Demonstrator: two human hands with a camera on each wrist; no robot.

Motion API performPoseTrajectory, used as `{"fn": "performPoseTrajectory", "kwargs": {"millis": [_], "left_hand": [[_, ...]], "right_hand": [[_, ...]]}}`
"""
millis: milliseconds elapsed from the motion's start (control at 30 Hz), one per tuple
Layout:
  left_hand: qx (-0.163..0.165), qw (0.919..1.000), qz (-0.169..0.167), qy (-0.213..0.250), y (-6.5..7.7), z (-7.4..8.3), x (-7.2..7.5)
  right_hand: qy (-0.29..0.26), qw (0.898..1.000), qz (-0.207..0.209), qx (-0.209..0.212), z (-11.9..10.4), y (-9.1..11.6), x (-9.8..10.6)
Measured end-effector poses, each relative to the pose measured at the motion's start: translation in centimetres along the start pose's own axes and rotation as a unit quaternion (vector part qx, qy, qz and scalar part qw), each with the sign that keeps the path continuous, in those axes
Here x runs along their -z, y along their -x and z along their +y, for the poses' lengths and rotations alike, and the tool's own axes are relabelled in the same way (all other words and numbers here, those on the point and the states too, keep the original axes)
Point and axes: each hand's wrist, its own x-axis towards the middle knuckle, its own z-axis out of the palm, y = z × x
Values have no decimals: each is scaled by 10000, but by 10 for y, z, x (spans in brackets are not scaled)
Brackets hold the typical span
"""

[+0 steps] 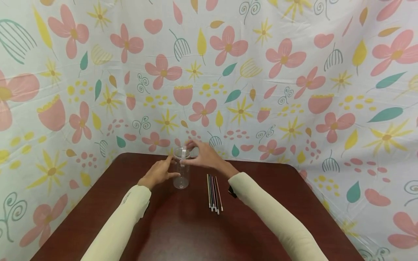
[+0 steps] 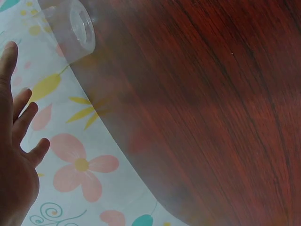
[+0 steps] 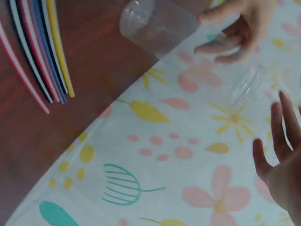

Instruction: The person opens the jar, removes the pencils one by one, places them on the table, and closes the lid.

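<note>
A clear jar stands upright on the dark table, see-through against the patterned cloth. My left hand is at its left side, fingers loosely spread and thumb reaching across the front. In the left wrist view, those fingers extend toward the jar without closing round it. With thumb and fingertips, my right hand pinches a clear round lid, tilted on edge beside the jar's mouth. In the right wrist view, the lid is faint, near that hand's spread lower fingers.
Several thin coloured sticks with pale ends lie side by side on the table, right of the jar and near my right forearm. A flower-patterned cloth hangs behind the table and along both sides.
</note>
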Motion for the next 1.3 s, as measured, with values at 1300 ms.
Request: {"fn": "performPoseTrajectory", "kwargs": {"millis": [1300], "left_hand": [[52,10000,-34,-10,1,2,-1]], "right_hand": [[-1228,9842,893,-915,49,-5,-64]]}}
